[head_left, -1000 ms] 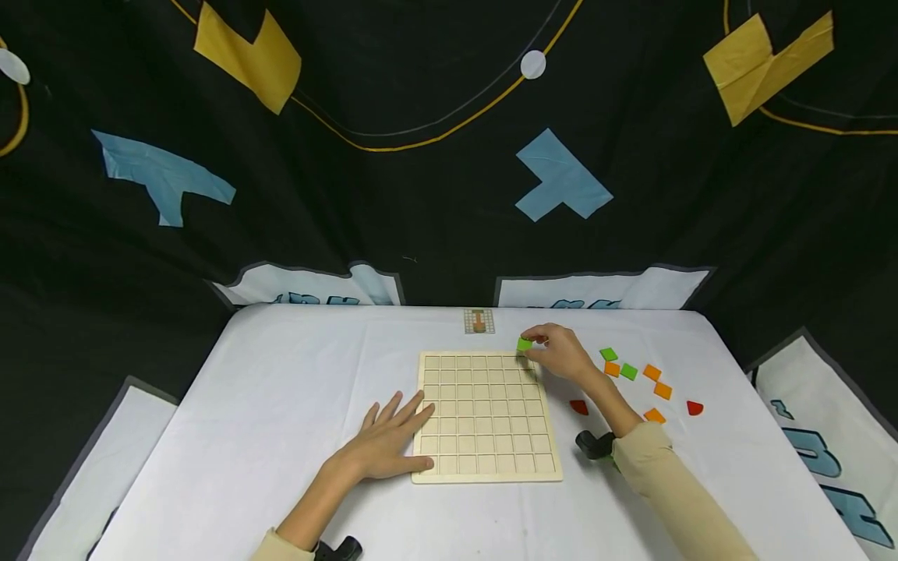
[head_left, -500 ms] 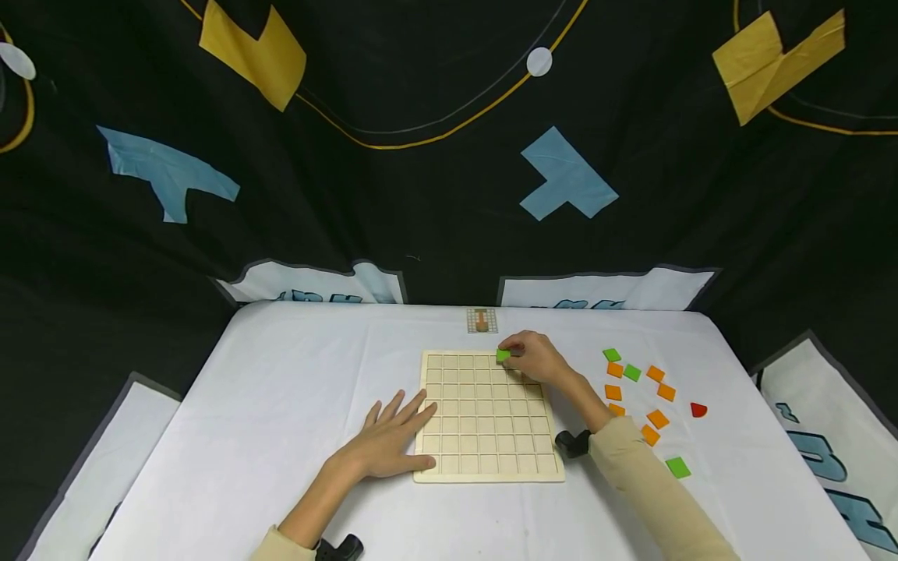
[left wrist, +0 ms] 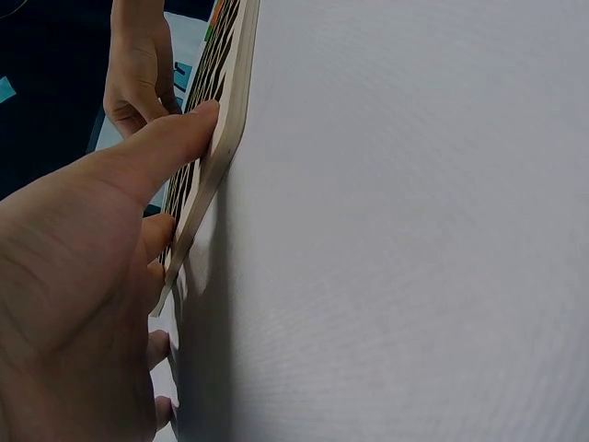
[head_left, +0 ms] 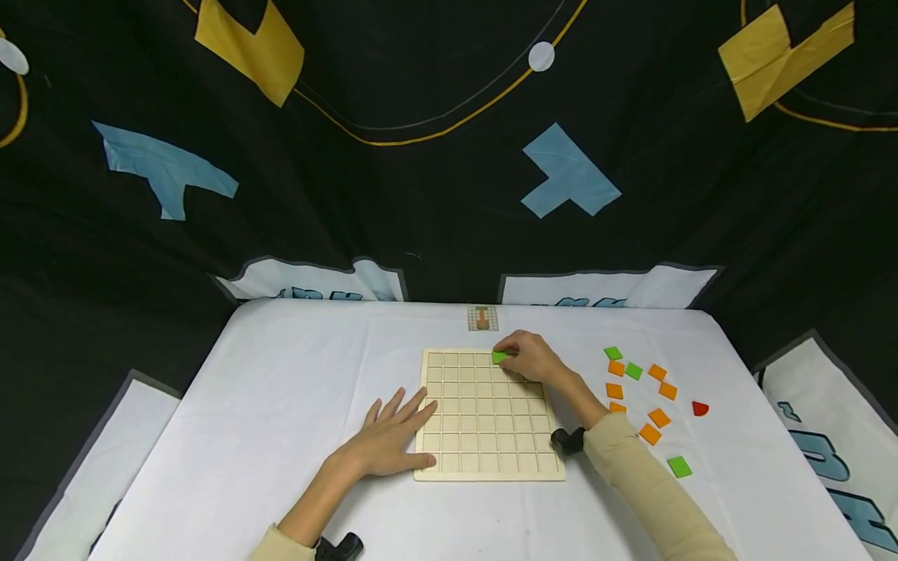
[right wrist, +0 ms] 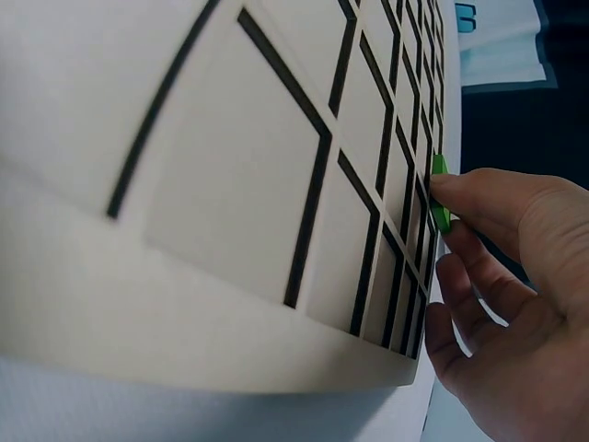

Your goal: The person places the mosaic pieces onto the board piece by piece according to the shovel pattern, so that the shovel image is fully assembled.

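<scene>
At the far edge of the gridded board (head_left: 487,425), we pinch a green tile (head_left: 499,358) in our right hand (head_left: 532,361); a loose grip could tip it askew, we judge. It sits between thumb and fingers, while our left hand (head_left: 382,449), fingers spread, rests on the board's left edge.

Part of the green tile (head_left: 499,358) is covered by the right hand (head_left: 532,360). The left edge of the wooden grid board (head_left: 491,444) is partly hidden by the left hand (head_left: 382,444). One orange tile (head_left: 616,407) is overlapped by the right sleeve (head_left: 655,483), cut off below. The card's (head_left: 482,318) finer markings are too small to be made out.
</scene>
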The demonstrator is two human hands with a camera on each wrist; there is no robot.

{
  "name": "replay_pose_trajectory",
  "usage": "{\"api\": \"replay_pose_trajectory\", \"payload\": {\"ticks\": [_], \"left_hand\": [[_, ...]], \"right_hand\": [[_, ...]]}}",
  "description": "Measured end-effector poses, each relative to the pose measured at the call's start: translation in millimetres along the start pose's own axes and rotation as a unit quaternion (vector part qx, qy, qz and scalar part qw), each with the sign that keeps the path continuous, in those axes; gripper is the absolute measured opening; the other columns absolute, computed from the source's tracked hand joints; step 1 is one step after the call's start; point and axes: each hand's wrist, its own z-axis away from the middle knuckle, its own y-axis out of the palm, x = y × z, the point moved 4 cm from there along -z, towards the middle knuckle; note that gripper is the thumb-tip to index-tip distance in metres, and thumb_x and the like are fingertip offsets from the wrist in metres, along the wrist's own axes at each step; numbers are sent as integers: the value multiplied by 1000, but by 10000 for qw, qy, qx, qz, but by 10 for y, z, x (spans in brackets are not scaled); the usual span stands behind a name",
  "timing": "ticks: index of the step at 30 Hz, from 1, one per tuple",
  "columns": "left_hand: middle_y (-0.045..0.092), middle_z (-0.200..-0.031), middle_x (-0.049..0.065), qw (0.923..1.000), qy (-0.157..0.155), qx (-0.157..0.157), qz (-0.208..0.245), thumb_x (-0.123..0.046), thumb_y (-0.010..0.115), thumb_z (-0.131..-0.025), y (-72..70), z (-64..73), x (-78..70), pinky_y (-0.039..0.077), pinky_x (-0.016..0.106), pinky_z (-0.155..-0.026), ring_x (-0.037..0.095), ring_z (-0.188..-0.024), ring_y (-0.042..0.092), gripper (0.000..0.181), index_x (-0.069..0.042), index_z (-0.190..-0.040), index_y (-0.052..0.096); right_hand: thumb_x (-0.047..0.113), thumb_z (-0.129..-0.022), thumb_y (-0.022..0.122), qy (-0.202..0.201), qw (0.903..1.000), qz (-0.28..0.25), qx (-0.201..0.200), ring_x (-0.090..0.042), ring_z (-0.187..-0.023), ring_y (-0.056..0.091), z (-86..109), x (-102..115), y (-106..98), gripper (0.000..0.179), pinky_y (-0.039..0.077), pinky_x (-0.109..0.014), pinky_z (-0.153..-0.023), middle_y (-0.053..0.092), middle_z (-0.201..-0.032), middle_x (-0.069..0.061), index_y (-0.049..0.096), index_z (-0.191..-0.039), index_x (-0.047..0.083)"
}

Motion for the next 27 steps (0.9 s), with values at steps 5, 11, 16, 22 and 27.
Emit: {"api": "replay_pose_trajectory", "payload": {"ticks": [5, 11, 16, 22, 27], "left_hand": [[19, -165, 11, 10000, 2, -1, 9, -59, 65, -89, -7, 7, -8, 4, 69, -112, 42, -149, 6, 86, -15, -157, 35], [18, -165, 10, 10000, 0, 44, -1, -58, 65, -89, -3, 2, -12, 3, 69, -112, 42, -149, 5, 86, -15, -157, 34], [18, -165, 10, 10000, -4, 39, -25, -58, 65, -89, -1, 2, -9, 3, 69, -112, 42, -149, 6, 86, -15, -157, 34], [18, -165, 10, 10000, 9, 35, -37, -58, 65, -89, -7, 2, -15, 4, 69, -112, 42, -149, 6, 86, -15, -157, 34], [18, -165, 10, 10000, 13, 46, -31, -57, 66, -89, -12, 1, -23, 4, 69, -111, 43, -149, 6, 86, -15, -157, 34]], "right_hand": [[2, -86, 70, -113, 9999, -62, 48, -30, -108, 62, 8, 0, -1, 26, 51, -43, -93, 66, -114, -11, 75, -112, 3], [4, -87, 73, -11, 9999, -93, 122, -30, -110, 63, 5, -36, 17, 25, 50, -41, -95, 66, -113, -9, 75, -112, 3], [5, -87, 73, -21, 9999, -35, 121, -30, -110, 62, -1, -37, 20, 26, 50, -42, -96, 66, -113, -9, 75, -113, 4], [4, -87, 74, -39, 9999, 34, 139, -29, -109, 62, -5, -27, 16, 27, 50, -41, -94, 66, -114, -8, 75, -113, 4], [5, -87, 74, -42, 9999, 46, 143, -28, -109, 62, -14, -29, 18, 28, 50, -40, -94, 66, -114, -8, 75, -114, 4]]}}
